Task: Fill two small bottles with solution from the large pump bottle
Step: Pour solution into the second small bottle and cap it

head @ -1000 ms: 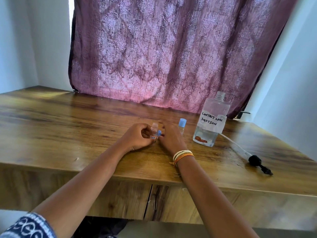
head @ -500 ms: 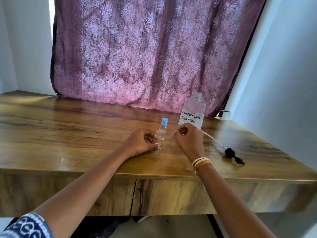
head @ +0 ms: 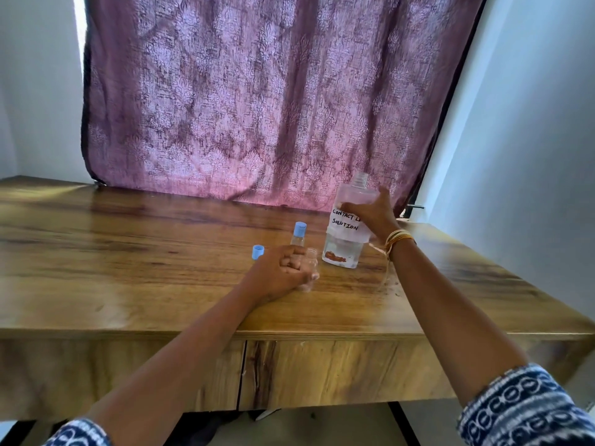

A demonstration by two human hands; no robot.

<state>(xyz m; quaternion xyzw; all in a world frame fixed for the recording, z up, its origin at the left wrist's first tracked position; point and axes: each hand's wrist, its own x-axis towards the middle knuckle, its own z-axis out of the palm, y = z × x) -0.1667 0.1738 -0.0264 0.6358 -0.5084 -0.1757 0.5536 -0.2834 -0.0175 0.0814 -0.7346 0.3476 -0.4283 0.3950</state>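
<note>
My left hand (head: 283, 272) grips a small clear bottle (head: 309, 268) that stands uncapped on the wooden table (head: 128, 278). Its blue cap (head: 258, 252) lies on the table to the left of that hand. A second small bottle with a blue cap (head: 298, 234) stands just behind my left hand. My right hand (head: 373, 214) grips the large clear bottle (head: 346, 235), which has a white label reading "contact lens solution", an open neck with no pump, and a little liquid at the bottom. The large bottle stands right of the small ones.
A purple patterned curtain (head: 257, 107) hangs behind the table's back edge. White walls close in on the left and right (head: 531, 156). The table's front edge (head: 289, 336) runs above a drawer front. The pump is hidden behind my right arm.
My right hand left the small bottle, set the blue cap down at the left, and moved right to grip the large bottle. My left hand kept hold of the small bottle.
</note>
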